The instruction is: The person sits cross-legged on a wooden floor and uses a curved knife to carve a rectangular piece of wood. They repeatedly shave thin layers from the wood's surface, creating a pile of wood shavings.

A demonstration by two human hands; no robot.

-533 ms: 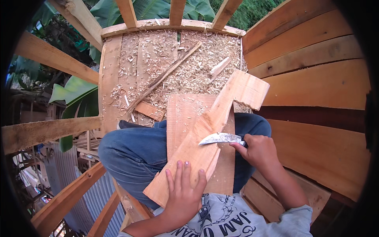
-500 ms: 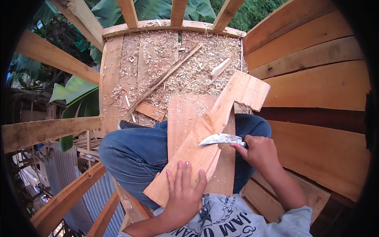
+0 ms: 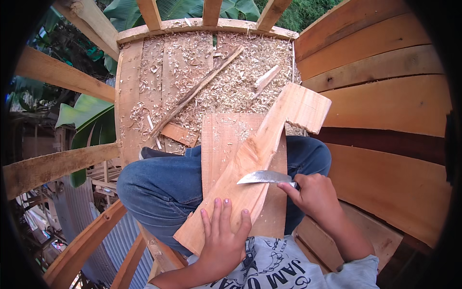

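A pale L-shaped piece of wood lies slantwise over a flat board across my lap, its wider block end away from me. My left hand rests flat on the near end of the piece, fingers stretched out and apart. In my right hand is a knife, the fingers wrapped round its handle, which is mostly hidden. The curved blade points left across the middle of the piece; I cannot tell whether it touches the wood.
Wood shavings cover much of the plank floor ahead. A long thin stick, a short offcut and a pale splinter of wood lie there. Wooden rails stand on the left, a plank wall on the right.
The knife has shifted a little to the left and nearer to me, and its blade has tilted, now looking brighter. My left hand and the L-shaped piece have hardly moved.
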